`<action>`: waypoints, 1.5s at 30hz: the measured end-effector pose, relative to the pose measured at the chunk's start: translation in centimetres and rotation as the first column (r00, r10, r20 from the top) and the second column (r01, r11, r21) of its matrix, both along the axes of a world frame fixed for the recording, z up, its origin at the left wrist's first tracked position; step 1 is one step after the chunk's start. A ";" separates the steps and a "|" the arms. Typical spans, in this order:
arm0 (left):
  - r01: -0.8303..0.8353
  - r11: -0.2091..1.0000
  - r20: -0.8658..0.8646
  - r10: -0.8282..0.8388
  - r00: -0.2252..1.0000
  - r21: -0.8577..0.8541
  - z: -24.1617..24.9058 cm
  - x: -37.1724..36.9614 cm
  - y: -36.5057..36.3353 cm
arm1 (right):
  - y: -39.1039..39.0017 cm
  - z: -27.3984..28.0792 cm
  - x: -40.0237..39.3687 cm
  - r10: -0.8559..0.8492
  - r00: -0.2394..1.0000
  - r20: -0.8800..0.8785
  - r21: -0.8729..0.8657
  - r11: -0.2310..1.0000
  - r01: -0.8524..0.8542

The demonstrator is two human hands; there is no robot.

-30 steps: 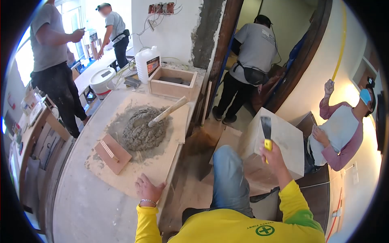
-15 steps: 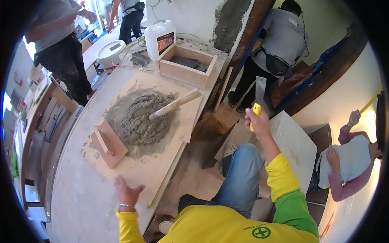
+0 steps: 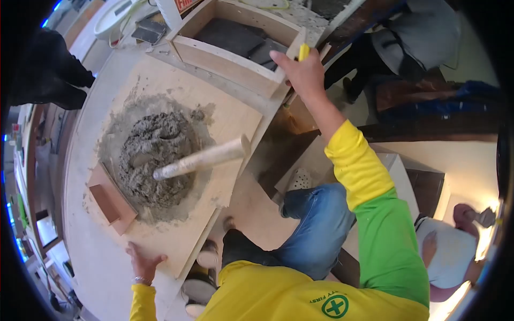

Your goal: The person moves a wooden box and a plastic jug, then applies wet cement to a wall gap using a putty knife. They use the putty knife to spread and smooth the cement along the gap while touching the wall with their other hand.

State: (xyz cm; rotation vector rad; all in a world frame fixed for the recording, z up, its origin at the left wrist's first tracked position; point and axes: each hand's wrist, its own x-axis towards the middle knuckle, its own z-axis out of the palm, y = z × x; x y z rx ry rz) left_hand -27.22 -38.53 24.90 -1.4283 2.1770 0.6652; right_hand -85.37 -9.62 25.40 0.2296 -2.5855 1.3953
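My right hand [image 3: 308,77] is at the near right corner of a wooden box [image 3: 227,60], closed round the yellow handle of a scraper [image 3: 304,52]; its blade is hidden. Grey slabs [image 3: 230,36] lie in the box. My left hand [image 3: 143,263], fingers apart and holding nothing, is at the near edge of a plywood board [image 3: 176,235]. On the board sits a heap of wet grey mortar [image 3: 155,136], with a pale wooden handle [image 3: 206,157] sticking out at a slant. Left of the heap lies a wooden float [image 3: 115,200], grip upward.
A white bucket [image 3: 115,18] and a dark flat piece [image 3: 150,29] are at the back left. One person in dark trousers [image 3: 51,75] stands to the left. Another person bends at the upper right [image 3: 412,40], and a third person [image 3: 447,246] is at the right.
My right hand has gone from out over the floor to the box's corner, carrying the scraper. My left hand stays near the board's edge. The view has tipped downward.
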 end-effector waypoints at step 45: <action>-0.028 0.980 -0.036 0.036 0.999 0.196 -0.8 0.7 -1.1 | -3.3 6.2 1.9 -0.327 0.758 0.564 -0.037 0.907 0.419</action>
